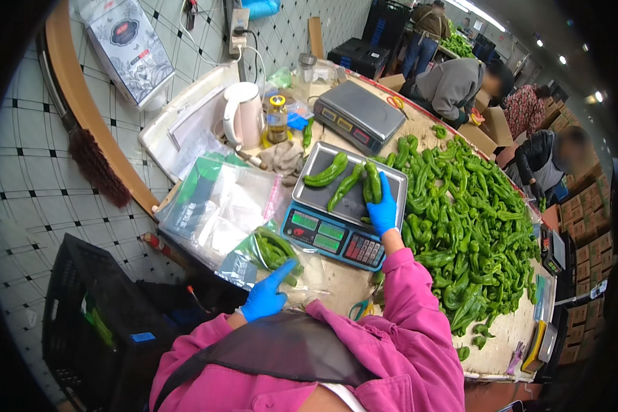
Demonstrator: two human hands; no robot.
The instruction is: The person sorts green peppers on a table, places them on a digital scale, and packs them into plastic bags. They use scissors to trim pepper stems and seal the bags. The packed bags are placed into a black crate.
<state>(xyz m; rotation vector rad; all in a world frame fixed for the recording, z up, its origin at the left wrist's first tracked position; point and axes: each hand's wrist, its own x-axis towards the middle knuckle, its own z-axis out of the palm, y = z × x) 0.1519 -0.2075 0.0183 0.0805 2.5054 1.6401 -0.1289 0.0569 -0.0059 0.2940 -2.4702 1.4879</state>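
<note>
My right hand (pixel 382 208), in a blue glove, is on green peppers (pixel 372 183) at the right of a digital scale's metal tray (pixel 311 200); whether it grips them is unclear. Two more long green peppers (pixel 326 171) lie on the tray to the left. My left hand (pixel 268 295), also gloved in blue, points its index finger at a clear plastic bag (pixel 309 270) with several green peppers (pixel 274 250) inside. That bag lies in front of the scale, partly over a stack of flat plastic bags (pixel 232 193). Whether the left fingers touch the bag is not clear.
A large heap of green peppers (pixel 458 221) covers the table's right side. Behind my scale stand a second scale (pixel 360 113), an electric kettle (pixel 244 116) and a glass jar (pixel 277 121). Scissors (pixel 361 310) lie near my body. A black crate (pixel 108 329) stands lower left. Several people work beyond the table.
</note>
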